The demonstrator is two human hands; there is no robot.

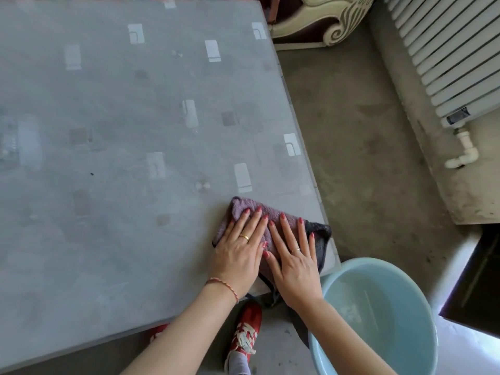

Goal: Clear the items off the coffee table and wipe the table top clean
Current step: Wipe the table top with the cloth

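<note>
At the lower right of the frame a pale blue basin (378, 315) of water stands on the floor just beside the table corner, likely kept close for rinsing. Above it, the left hand (238, 253) and right hand (295, 261) lie side by side, fingers straight and flat, pressing a purple cloth (259, 220) onto the coffee table (121, 131) at its near right corner, so both palms bear down for wiping. Farther up, the grey top shows only faint smudges.

Probably a home living room: ornate sofa (322, 20), radiator (443, 50), coffee table (121, 117).
</note>
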